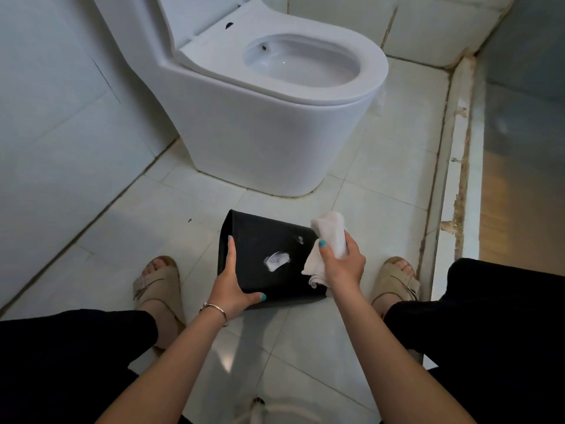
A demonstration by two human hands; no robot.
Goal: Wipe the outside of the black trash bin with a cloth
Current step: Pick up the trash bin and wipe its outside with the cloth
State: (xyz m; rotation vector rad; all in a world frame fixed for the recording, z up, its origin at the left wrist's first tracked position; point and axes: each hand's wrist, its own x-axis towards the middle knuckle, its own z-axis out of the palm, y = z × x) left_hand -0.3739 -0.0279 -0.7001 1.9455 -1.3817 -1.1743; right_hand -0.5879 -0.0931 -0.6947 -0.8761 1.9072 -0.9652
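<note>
The black trash bin (263, 237) lies on its side on the white tiled floor, between my feet. Two white smears show on its upturned side. My left hand (227, 289) holds the bin's near left corner, fingers along the left edge and thumb along the near edge. My right hand (342, 264) grips a crumpled white cloth (330, 234) over the bin's right edge. One end of the cloth sticks up past my fingers and the other hangs below my thumb.
A white toilet (275, 117) with its lid up stands just behind the bin. A tiled wall (61, 117) runs along the left. A raised tiled ledge (452, 179) borders the floor on the right. My sandalled feet (159, 286) flank the bin.
</note>
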